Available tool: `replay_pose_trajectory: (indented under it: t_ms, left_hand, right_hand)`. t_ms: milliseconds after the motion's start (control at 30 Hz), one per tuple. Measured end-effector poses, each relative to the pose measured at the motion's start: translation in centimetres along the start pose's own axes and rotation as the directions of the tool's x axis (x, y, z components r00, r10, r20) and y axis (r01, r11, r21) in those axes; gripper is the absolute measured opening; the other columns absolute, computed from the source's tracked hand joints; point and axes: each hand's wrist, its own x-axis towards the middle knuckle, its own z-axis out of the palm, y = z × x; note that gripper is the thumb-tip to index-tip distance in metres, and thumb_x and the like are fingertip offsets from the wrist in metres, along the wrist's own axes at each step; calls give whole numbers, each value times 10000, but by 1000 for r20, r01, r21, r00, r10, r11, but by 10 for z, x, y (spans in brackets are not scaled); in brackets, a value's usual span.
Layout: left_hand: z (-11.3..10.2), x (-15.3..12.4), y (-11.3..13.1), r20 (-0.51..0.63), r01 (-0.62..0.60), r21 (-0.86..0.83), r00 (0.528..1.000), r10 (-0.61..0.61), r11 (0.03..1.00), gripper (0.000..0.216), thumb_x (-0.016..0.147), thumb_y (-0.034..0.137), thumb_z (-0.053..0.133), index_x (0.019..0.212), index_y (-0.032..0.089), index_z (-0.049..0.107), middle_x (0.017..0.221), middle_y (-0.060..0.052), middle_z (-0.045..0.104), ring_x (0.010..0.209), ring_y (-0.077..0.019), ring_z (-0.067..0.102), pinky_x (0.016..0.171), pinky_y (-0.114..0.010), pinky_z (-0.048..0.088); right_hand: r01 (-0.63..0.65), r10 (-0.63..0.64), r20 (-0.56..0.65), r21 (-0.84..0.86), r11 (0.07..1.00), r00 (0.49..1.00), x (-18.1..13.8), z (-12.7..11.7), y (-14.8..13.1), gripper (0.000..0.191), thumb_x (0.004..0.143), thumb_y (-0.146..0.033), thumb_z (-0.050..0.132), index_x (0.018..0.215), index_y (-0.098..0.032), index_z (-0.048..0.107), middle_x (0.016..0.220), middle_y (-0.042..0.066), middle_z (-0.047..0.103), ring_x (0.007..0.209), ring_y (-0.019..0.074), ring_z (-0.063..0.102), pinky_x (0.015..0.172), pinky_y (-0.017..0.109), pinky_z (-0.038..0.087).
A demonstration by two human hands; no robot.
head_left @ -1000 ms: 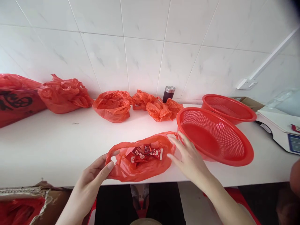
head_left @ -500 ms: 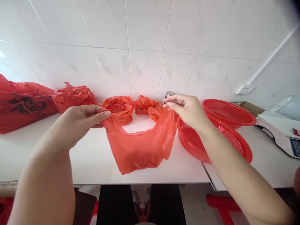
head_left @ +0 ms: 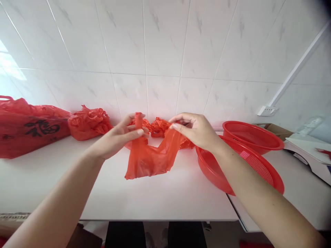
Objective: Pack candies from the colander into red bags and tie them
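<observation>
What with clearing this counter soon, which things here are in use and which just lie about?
In use: small red bag, held up by its handles in the left hand and right hand.
Lying about: near basket, far basket, knotted red bags by the wall, big printed bag, scale, carton.

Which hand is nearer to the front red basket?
Right. The right hand is beside the left rim of the front red basket; the left hand is farther left, across the red bag.

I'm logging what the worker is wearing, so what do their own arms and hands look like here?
Both are bare: the left hand and right hand wear no gloves, and no ring, watch or bracelet shows. No sleeve covers the left forearm or the right forearm in view.
</observation>
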Motion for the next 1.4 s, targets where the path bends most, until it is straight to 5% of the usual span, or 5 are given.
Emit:
replay_pose_trajectory:
  t_ms: [200,567,833,1033,1400]
  left_hand:
    - [31,25,-16,212,225,217,939,-271,950,206,656,227,743,834,184,650,734,-20,591,630,-157,569,605,-301,508]
    - [32,21,-32,167,360,-98,925,-341,928,366,850,527,539,711,191,583,484,40,466,416,-88,425,486,-233,406]
    - [28,16,-26,368,29,318,917,-152,948,133,770,265,576,742,217,697,676,-27,610,635,-174,559,626,-302,448]
    - [41,26,-51,55,-124,849,987,149,514,263,674,5,411,742,209,561,735,11,623,614,-130,525,525,-232,349]
    - [49,22,-80,15,-218,862,914,406,459,429,747,74,479,1127,267,527,1179,-25,566,971,-180,608,684,-255,467]
  right_hand:
    - [155,-145,268,-19,988,952,25,38,-32,206,874,-216,530,1023,-268,661,895,-33,662,827,117,606,773,285,463]
    - [-102,74,149,189,977,986,-8,42,25,101,894,-228,524,994,-228,517,897,-10,605,827,120,615,778,300,495]
    - [-23,14,32,286,958,999,-37,53,12,200,957,-367,471,1109,-270,558,1067,10,630,989,134,586,865,286,458]
    - [-153,152,43,493,856,988,-14,99,72,346,962,-456,424,1224,-279,563,1259,38,581,1188,187,520,1016,365,393]
    - [-325,250,214,711,623,945,-24,98,85,212,764,-317,657,934,-191,646,924,27,670,895,169,615,850,332,463]
